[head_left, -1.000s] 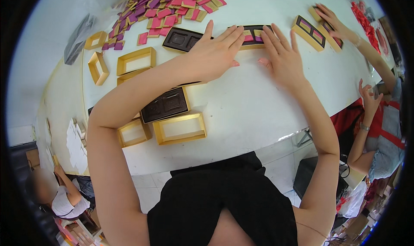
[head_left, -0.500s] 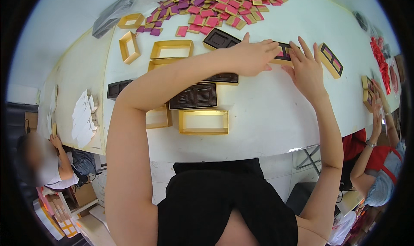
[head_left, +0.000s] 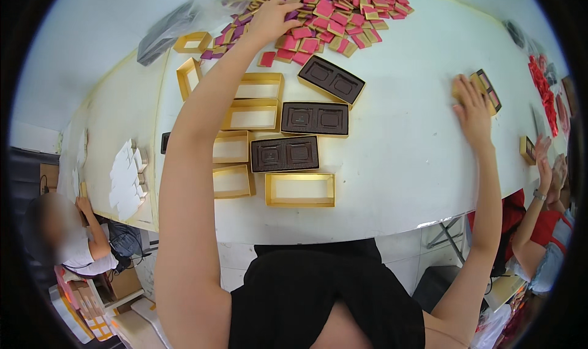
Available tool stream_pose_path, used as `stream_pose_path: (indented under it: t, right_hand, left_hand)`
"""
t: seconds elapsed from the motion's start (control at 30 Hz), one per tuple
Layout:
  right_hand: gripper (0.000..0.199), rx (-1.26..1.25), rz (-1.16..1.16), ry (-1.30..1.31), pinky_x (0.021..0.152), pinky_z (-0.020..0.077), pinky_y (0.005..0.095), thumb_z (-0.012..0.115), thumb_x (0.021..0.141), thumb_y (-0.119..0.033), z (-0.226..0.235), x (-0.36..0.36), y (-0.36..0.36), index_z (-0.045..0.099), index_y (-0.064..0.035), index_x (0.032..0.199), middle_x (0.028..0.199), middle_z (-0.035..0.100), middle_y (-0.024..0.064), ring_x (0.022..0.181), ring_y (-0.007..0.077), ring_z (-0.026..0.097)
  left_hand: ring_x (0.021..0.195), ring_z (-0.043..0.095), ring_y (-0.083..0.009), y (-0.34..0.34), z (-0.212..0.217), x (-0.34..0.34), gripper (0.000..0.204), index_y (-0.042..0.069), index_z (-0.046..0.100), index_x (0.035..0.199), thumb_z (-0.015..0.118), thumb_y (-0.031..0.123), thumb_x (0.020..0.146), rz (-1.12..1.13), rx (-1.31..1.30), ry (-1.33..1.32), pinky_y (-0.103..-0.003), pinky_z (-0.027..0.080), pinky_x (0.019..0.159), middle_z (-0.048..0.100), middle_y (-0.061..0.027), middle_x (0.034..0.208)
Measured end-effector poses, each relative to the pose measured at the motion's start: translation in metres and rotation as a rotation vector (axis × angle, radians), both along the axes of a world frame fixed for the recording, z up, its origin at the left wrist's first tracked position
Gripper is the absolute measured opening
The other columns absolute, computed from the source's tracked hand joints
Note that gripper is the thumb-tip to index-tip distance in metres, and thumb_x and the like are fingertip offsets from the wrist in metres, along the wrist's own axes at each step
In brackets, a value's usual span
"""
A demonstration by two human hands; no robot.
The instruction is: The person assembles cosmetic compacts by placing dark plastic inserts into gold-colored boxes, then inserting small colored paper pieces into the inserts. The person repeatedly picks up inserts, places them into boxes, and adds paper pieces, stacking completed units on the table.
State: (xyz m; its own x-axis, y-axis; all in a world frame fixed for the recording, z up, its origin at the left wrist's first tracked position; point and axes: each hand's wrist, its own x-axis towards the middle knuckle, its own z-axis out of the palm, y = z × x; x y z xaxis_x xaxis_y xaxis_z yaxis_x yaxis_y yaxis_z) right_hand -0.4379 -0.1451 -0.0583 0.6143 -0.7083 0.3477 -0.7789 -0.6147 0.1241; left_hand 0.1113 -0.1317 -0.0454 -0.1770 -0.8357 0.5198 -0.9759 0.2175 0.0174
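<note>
My left hand (head_left: 272,21) is at the near edge of a pile of small flat squares (head_left: 324,7) in pink, purple and gold. Its fingers and thumb are apart, and no held square shows. Far to the right, my right hand (head_left: 475,117) grips a gold box (head_left: 457,89), mostly hidden under the fingers. Against that box lies another gold box with a dark insert (head_left: 489,93), holding pink and purple squares. Three gold boxes with dark two-compartment trays stand mid-table: a tilted one (head_left: 332,79), one below it (head_left: 315,118) and a nearer one (head_left: 285,154).
Several open gold boxes (head_left: 300,190) stand left of and below the trays, some behind my left forearm. White folded card pieces (head_left: 127,180) lie at left. A co-worker's hands (head_left: 547,168) are at the right edge beside a gold box (head_left: 527,150); another person sits at left.
My right hand has slid the filled box rightward against the other one. My left hand has left that box and moved up and left to the pile. The view has shifted slightly.
</note>
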Motion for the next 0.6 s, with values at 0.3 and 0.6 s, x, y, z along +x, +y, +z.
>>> stream_pose_path:
  t: [0.3,0.6]
  right_hand:
    - [0.033,0.318,0.172,-0.504,0.084,0.0541,0.0355,0.064,0.091,-0.011,0.018,0.143,-0.032,0.061,-0.0078,0.124,0.117,0.065,0.0131,0.101,0.03,0.066]
    - [0.033,0.354,0.348,-0.377,0.088,0.048,0.0425,0.066,0.082,-0.01,0.021,0.268,-0.032,0.066,-0.0053,0.114,0.101,0.066,0.0128,0.104,0.0319,0.058]
  left_hand:
    - [0.103,0.06,-0.0309,-0.017,-0.015,-0.024,0.038,0.021,0.063,0.121,0.071,0.025,0.084,-0.161,-0.015,0.069,-0.04,0.05,0.087,0.061,-0.011,0.112]
    - [0.101,0.062,-0.0316,-0.008,-0.01,-0.027,0.033,0.017,0.061,0.123,0.064,0.021,0.09,-0.08,0.054,0.048,-0.041,0.052,0.084,0.055,-0.0125,0.121]
